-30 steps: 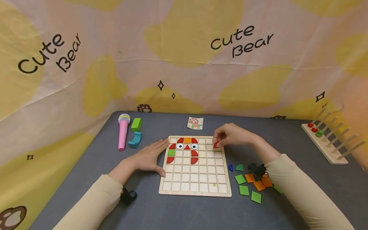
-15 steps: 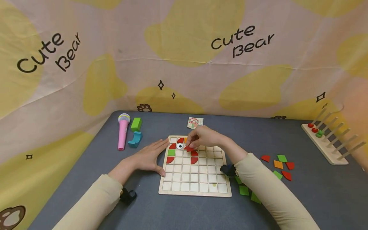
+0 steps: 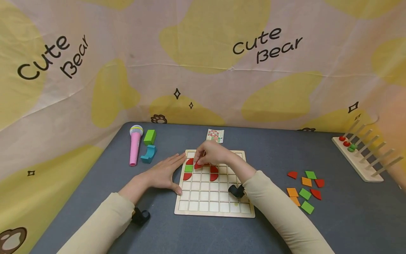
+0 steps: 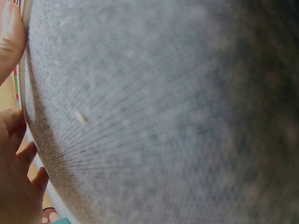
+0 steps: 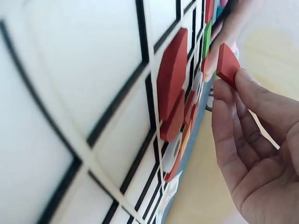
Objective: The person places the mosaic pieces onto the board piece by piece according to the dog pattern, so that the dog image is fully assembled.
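Note:
The right hand [image 3: 209,153] hovers over the upper left of a wooden grid board [image 3: 214,214]. Between its thumb and fingers it pinches a red tile [image 5: 227,65] with one curved edge. Fingers spread, the left hand [image 3: 162,173] rests along the board's left edge. A green square tile [image 3: 188,168] and red quarter-circle tiles [image 3: 214,173] lie in the grid. The right hand covers part of the top rows in the head view; a white eye tile [image 5: 173,151] shows there in the right wrist view.
Loose green [image 3: 307,207], orange [image 3: 292,192] and red tiles [image 3: 315,194] lie right of the board. Behind it is a small picture card [image 3: 215,135]. A pink microphone [image 3: 135,146], green block [image 3: 150,137] and blue curved block [image 3: 148,154] stand left; a peg rack [image 3: 358,160] stands right.
The right hand has carried the red tile leftward from the board's upper right corner to its upper left. The left hand has stayed at the left edge.

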The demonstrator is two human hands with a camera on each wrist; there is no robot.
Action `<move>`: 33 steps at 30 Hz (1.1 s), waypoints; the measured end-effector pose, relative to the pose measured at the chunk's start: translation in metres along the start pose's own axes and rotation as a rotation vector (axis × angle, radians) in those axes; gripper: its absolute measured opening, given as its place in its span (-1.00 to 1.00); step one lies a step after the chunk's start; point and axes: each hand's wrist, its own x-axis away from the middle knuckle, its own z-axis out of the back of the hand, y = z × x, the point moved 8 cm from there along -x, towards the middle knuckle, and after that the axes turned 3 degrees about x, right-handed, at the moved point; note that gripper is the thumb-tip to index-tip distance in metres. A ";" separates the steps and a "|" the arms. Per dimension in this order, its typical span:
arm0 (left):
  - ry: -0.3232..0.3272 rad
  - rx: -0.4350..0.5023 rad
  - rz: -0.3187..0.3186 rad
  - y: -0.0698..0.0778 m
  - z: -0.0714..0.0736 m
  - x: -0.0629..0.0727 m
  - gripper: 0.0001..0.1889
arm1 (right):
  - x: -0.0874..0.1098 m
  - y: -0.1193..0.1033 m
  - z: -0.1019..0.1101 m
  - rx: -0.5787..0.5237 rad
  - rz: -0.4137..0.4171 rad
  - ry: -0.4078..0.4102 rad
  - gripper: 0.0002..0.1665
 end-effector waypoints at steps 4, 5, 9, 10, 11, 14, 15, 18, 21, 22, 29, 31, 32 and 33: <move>-0.001 0.003 0.001 0.000 0.000 0.000 0.34 | -0.002 0.001 -0.005 0.035 -0.020 0.000 -0.93; -0.002 0.002 0.002 0.000 0.000 0.000 0.34 | -0.002 0.001 -0.006 0.051 -0.022 0.001 -0.94; -0.004 0.003 0.008 -0.001 0.000 0.000 0.34 | -0.003 0.001 -0.009 0.100 -0.025 0.005 -0.95; -0.003 0.002 0.008 -0.001 0.000 0.000 0.34 | -0.003 0.001 -0.009 0.108 -0.025 0.006 -0.95; 0.000 -0.001 0.001 0.000 0.001 0.000 0.34 | -0.003 0.001 -0.009 0.115 -0.023 0.007 -0.95; 0.005 -0.005 -0.006 0.001 0.002 0.001 0.34 | -0.003 -0.001 -0.010 0.135 -0.018 0.007 -0.96; 0.008 -0.006 -0.011 0.001 0.002 0.001 0.33 | -0.003 -0.001 -0.010 0.143 -0.016 0.007 -0.96; 0.009 -0.003 -0.018 0.002 0.002 0.001 0.33 | -0.002 -0.002 -0.010 0.163 -0.012 0.011 -0.99; 0.011 -0.003 -0.023 0.002 0.002 0.002 0.32 | -0.002 -0.002 -0.011 0.169 -0.015 0.015 -0.95; 0.012 -0.003 -0.023 0.002 0.002 0.002 0.32 | -0.003 -0.001 -0.011 0.172 -0.016 0.016 -0.93; 0.011 -0.002 -0.019 0.001 0.000 0.001 0.33 | -0.003 -0.001 -0.013 0.183 -0.016 0.017 -0.89; 0.010 -0.001 -0.019 0.001 0.000 0.000 0.33 | -0.002 -0.002 -0.012 0.180 -0.016 0.015 -0.89; 0.009 0.000 -0.019 0.001 0.000 0.000 0.33 | -0.001 -0.002 -0.012 0.178 -0.014 0.015 -0.89; 0.009 -0.001 -0.019 0.001 0.000 0.000 0.33 | 0.000 -0.001 -0.011 0.173 -0.015 0.014 -0.89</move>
